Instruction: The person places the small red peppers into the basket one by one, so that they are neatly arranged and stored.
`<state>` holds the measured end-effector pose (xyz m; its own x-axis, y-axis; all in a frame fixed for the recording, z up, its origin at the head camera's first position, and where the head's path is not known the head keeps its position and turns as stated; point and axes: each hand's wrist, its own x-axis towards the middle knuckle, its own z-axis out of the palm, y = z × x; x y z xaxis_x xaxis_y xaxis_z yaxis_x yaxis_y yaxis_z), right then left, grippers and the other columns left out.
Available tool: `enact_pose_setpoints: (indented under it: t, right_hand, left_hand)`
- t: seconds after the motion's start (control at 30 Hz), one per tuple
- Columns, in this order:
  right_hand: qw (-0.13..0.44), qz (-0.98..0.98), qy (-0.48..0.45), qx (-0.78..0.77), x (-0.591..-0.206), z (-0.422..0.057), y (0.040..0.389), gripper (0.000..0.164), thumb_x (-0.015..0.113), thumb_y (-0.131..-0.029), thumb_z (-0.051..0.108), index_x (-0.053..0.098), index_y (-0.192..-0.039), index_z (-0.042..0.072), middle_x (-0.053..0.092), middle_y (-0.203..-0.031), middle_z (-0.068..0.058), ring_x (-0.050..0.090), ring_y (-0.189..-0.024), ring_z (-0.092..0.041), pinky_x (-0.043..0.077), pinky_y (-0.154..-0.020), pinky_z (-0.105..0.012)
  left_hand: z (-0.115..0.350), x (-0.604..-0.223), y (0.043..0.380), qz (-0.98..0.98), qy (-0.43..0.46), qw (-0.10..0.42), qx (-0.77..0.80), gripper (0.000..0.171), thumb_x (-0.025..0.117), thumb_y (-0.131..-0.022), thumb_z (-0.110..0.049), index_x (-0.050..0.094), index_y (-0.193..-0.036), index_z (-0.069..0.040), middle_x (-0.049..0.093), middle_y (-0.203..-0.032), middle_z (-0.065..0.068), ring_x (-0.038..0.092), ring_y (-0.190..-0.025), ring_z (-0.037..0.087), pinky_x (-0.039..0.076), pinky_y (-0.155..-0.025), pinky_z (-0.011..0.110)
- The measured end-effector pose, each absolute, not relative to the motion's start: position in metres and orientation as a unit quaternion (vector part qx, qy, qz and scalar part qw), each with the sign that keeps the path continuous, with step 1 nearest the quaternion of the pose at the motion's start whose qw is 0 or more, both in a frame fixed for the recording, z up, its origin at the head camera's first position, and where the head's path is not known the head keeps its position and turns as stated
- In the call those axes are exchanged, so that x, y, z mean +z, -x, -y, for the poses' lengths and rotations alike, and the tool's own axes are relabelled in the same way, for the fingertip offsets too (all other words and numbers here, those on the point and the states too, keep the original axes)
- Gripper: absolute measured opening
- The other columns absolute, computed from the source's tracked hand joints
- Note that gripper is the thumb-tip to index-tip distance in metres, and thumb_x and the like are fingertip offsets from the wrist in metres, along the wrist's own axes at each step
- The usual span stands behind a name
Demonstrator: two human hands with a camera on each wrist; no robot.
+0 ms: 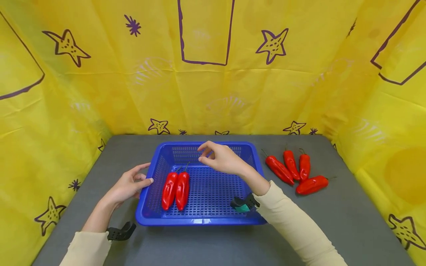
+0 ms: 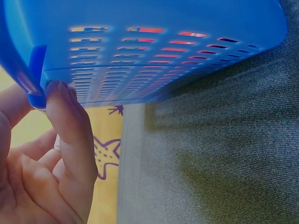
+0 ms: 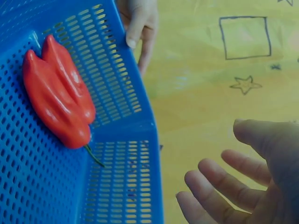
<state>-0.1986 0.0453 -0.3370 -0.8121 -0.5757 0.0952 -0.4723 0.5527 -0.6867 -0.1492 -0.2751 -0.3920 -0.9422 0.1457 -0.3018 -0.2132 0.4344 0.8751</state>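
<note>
A blue perforated plastic basket (image 1: 206,221) sits on the grey table. My left hand (image 1: 129,184) pinches its left rim between thumb and fingers; close up in the left wrist view, the thumb (image 2: 70,116) lies against the outer side wall. Two glossy red chili peppers (image 1: 169,190) (image 1: 182,192) lie side by side in the basket's left part, stems toward the back. Over the basket's rear half hovers my right hand (image 1: 221,159), holding nothing. Its fingers are loosely bent, and the right wrist view shows them spread apart from the thumb (image 3: 257,133).
Right of the basket, several more red chili peppers (image 1: 279,170) lie grouped on the table (image 1: 206,247), one (image 1: 312,184) turned sideways with its stem to the right. Yellow cloth (image 1: 206,99) with starfish drawings hangs behind the table and on both sides.
</note>
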Motion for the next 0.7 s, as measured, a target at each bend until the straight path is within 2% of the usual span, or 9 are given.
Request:
enact_pose_setpoints:
  t: [0.7]
  right_hand:
    - [0.006, -0.871, 0.255, -0.420, -0.338, -0.091, 0.189, 0.028, 0.059, -0.090, 0.025, 0.054, -0.118, 0.021, 0.062, -0.106, 0.005, 0.060, -0.095, -0.012, 0.051, -0.074, -0.029]
  left_hand:
    - [0.275, -0.396, 0.149, -0.829, 0.020, 0.160, 0.535, 0.072, 0.064, -0.087, -0.025, 0.024, -0.145, -0.013, 0.059, -0.096, 0.020, 0.067, -0.073, 0.028, 0.056, -0.063, 0.045]
